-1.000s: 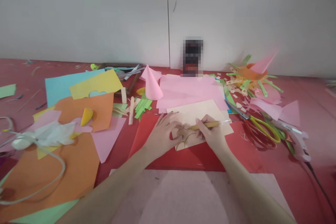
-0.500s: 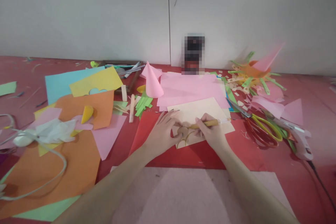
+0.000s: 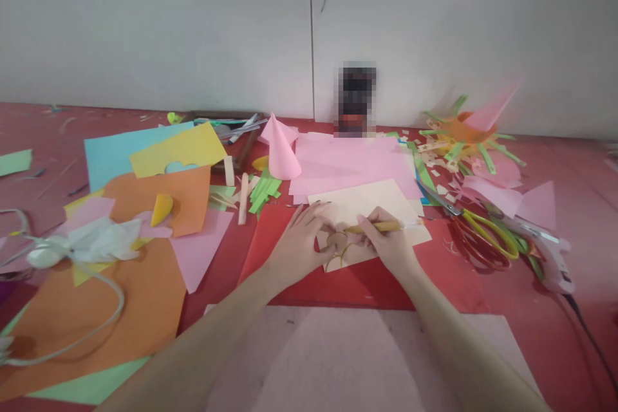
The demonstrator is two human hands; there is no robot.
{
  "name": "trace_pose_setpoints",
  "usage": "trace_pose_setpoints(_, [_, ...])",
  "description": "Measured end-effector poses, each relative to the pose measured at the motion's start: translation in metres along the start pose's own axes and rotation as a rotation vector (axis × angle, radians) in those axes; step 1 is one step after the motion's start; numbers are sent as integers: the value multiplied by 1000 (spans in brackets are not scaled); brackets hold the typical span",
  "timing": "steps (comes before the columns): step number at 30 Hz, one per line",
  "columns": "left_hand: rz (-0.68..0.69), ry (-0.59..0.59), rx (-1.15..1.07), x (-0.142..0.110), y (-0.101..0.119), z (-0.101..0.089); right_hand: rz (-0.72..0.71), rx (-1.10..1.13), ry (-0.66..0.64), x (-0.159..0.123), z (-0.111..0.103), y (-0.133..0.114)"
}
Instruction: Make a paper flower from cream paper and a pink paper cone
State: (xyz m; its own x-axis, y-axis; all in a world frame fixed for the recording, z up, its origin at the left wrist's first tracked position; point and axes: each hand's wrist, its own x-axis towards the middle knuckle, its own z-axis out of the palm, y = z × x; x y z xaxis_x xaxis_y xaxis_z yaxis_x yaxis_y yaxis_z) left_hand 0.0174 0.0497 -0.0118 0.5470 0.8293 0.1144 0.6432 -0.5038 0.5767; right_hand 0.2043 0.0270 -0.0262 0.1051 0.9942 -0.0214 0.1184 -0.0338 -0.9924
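My right hand (image 3: 389, 244) is closed around a yellow pen (image 3: 381, 226), its tip down on a cream sheet of paper (image 3: 371, 203) where curved lines are drawn. My left hand (image 3: 302, 241) lies with fingers spread on the sheet's left edge, pressing a small round piece against it. The cream sheet rests on a red sheet (image 3: 367, 283), with a pale pink sheet (image 3: 338, 360) nearest me between my forearms.
Orange (image 3: 87, 309), blue and yellow paper sheets lie at the left with a white cable (image 3: 72, 257). A pink paper cone (image 3: 280, 151) stands behind. Scissors (image 3: 477, 232) and a glue gun (image 3: 550, 257) lie at the right, near paper scraps and a spiky paper craft (image 3: 463, 132).
The pen in my right hand has shifted slightly along the curved line. My left hand stays pressed on the paper.
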Motion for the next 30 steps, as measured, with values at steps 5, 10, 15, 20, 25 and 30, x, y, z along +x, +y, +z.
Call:
trace_pose_setpoints(5, [-5, 3, -3, 0, 0, 0, 16, 23, -7, -1, 0, 0])
trace_pose_setpoints(10, [3, -1, -9, 0, -1, 0, -24, -32, 17, 0, 0, 2])
trace_pose_setpoints(15, [-2, 4, -9, 0, 0, 0, 5, -11, -9, 0, -1, 1])
trace_pose_setpoints(20, [-2, -2, -2, 0, 0, 0, -10, -19, -1, 0, 0, -1])
trace_pose_setpoints(25, [0, -1, -1, 0, 0, 0, 3, -16, 2, 0, 0, 2])
trace_pose_setpoints(30, [5, 5, 2, 0, -1, 1, -3, -15, -12, 0, -1, 3])
